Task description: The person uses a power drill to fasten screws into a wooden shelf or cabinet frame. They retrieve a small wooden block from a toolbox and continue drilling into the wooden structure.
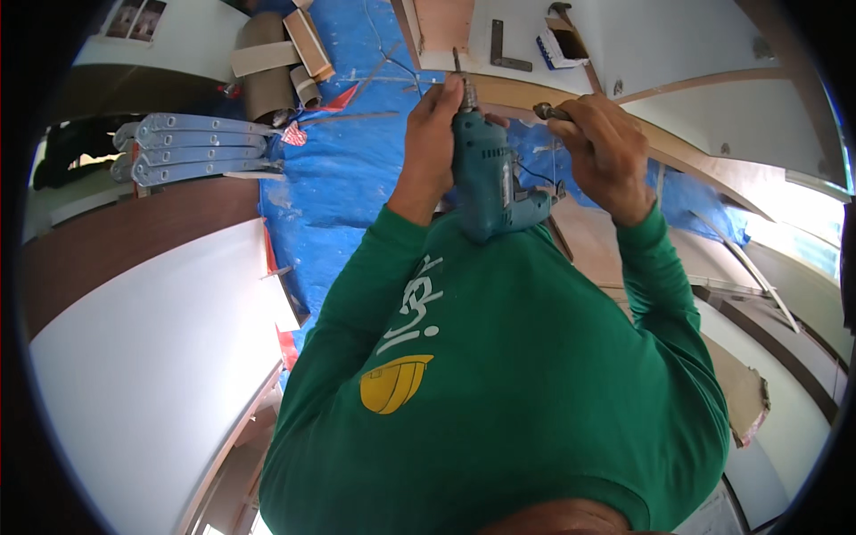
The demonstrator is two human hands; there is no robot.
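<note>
A teal power drill point(481, 174) is held upright in front of my chest, its handle pointing right and its rear end near my green shirt. My left hand point(428, 147) is wrapped round the front of the drill, fingers at the metal chuck point(468, 94). A thin drill bit point(457, 61) sticks up from the chuck. To the right of the drill, my right hand point(606, 147) is closed round a small metal chuck key point(550, 111). The key's dark head points toward the drill but stays apart from it. My fingers partly cover the chuck and the key.
Ahead is a pale worktop with a metal square point(504, 49), a small box point(562, 45) and a hammer point(560, 9). A folded ladder point(201, 150) lies left on blue sheeting point(325, 169), near cardboard tubes point(266, 62). A white panel point(169, 348) stands at lower left.
</note>
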